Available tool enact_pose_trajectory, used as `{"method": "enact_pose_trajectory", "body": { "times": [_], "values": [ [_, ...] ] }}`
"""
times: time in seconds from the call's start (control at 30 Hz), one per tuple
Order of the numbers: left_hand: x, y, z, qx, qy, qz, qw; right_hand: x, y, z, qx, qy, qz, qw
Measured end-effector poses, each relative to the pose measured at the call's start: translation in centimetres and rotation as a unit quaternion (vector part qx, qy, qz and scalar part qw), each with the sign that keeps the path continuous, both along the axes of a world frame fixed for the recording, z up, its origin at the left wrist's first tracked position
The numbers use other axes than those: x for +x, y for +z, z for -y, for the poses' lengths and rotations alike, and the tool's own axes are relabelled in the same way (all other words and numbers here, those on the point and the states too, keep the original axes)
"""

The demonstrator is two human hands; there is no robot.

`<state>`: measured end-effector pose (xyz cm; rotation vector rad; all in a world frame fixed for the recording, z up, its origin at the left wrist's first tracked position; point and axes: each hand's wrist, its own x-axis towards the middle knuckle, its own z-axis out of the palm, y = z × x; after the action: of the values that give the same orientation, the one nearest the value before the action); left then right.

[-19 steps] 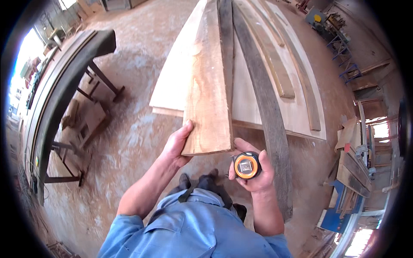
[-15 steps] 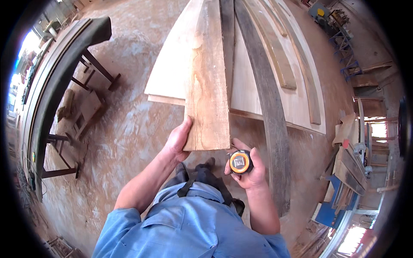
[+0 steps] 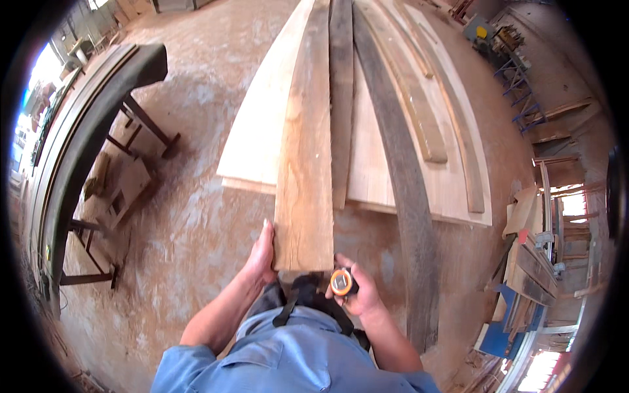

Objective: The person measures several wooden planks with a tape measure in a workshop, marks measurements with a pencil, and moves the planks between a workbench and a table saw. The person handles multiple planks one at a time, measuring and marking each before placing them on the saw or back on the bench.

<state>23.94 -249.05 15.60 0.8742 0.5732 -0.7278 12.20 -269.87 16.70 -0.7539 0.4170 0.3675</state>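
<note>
A long wooden board (image 3: 304, 216) with brown grain extends toward me past the edge of pale stacked panels (image 3: 255, 147). At its near end, my left hand (image 3: 261, 255) grips the left edge, the thumb lying along the side and the other fingers mostly hidden. My right hand (image 3: 362, 293) is closed around a round tape measure (image 3: 342, 282) with an orange ring and black body. It sits just below the board's near right corner, and I cannot make out any blade drawn out.
Dark weathered planks (image 3: 393, 124) lie right of the board, one jutting far toward me. Narrow wooden strips (image 3: 466, 164) rest on the panels. A long covered bench (image 3: 85, 108) stands at left. Stacked timber (image 3: 524, 268) and a blue metal frame (image 3: 517, 92) are at right.
The board and panels sit lower in the view. My right hand and the tape measure have shifted left and down, still by the board's corner. My left hand stays on the edge.
</note>
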Motion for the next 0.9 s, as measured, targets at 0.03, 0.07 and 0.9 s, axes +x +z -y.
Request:
{"method": "enact_pose_trajectory", "body": {
  "times": [0.03,0.07,0.9],
  "values": [
    [0.1,0.9,0.0,0.004,-0.006,-0.001,1.0,0.3,0.5,-0.1,-0.005,-0.005,-0.006,1.0],
    [0.1,1.5,0.0,0.009,-0.014,-0.004,1.0,0.4,0.6,0.0,0.006,-0.003,-0.003,1.0],
    [5.1,26.8,-4.2,-0.258,-0.01,0.334,0.907,1.4,9.8,-1.0,0.231,0.02,0.176,0.957]
  ]
}}
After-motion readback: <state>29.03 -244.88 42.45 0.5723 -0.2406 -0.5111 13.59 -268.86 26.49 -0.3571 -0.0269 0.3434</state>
